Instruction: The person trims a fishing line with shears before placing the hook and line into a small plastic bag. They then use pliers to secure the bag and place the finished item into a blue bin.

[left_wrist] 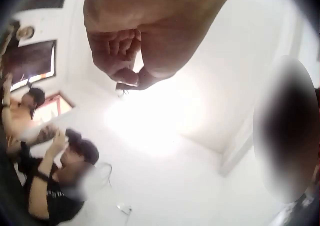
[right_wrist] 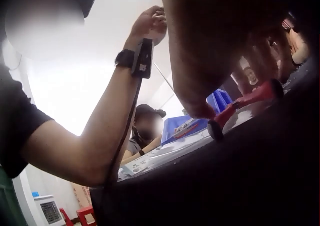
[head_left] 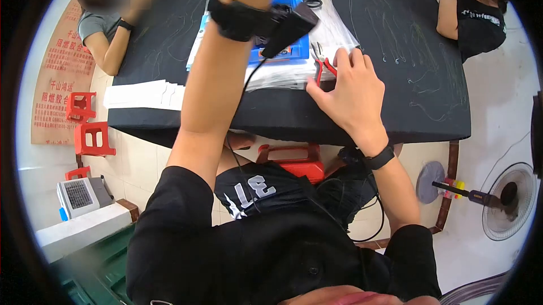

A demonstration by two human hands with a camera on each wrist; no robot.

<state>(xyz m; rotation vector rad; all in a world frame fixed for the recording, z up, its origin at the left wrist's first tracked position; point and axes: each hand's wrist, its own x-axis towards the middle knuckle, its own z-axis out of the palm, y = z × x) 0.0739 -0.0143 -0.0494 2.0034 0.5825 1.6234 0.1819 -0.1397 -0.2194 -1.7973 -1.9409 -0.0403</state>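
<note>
My left hand (left_wrist: 145, 36) is raised high, thumb and fingertips together, pinching a small thing (left_wrist: 121, 92) too blurred to name. The right wrist view also shows this raised hand (right_wrist: 148, 27); in the head view it lies beyond the top edge. My right hand (head_left: 357, 93) is low over the near part of the table, thumb and fingers spread around the red handles of pliers (head_left: 319, 68). Those pliers (right_wrist: 250, 98) lie with handles apart, close to the thumb; whether the fingers press on them is hard to tell.
A blue tray (head_left: 292, 22) and black scissors (head_left: 312, 0) lie beyond the pliers, with clear plastic bags (head_left: 334, 25) beside them. White cards (head_left: 144, 96) are at the left table edge. Thin lines (head_left: 390, 33) are spread over the black cloth. Two people sit across.
</note>
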